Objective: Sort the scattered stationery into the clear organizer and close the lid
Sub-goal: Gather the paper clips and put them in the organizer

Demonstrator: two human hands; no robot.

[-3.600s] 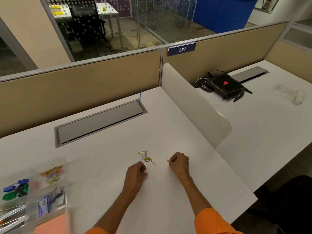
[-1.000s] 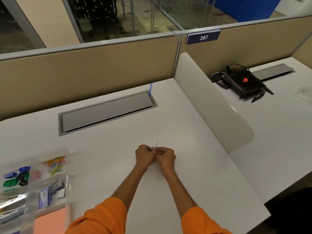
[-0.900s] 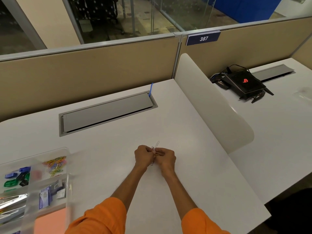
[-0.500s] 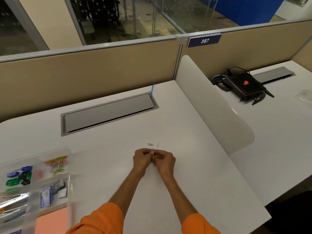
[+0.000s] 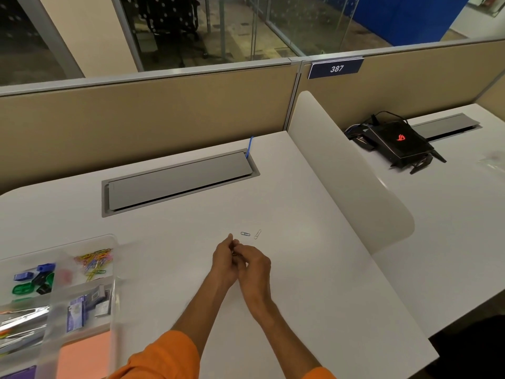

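Left hand (image 5: pixel 224 259) and right hand (image 5: pixel 252 262) maybe pinch tiny wire clips (image 5: pixel 234 250); a small blue wire clip (image 5: pixel 245 233) now waits past them.

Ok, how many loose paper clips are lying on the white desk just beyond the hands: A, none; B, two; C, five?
B: a small blue paper clip and a pale white paper clip lie side by side on the white desk, neither of them held.
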